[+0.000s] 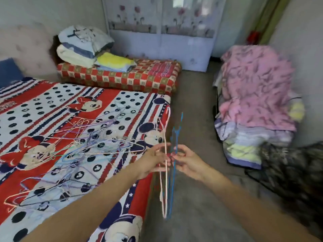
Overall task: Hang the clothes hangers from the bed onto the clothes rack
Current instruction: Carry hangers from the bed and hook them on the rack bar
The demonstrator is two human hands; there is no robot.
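Thin wire hangers (167, 172), pinched by hands (170, 158)

Two bare forearms came into shot from the bottom edge, no sleeves on either, uncovered right up to where the frame cut them off. The left hand (153, 161) showed no ring, no watch, no band at the wrist. Same story on the right hand (188, 163): nothing worn on the fingers or the wrist. Both hands were slightly blurred, so the nails and finer detail could not be made out. No clothing on the person was visible anywhere.
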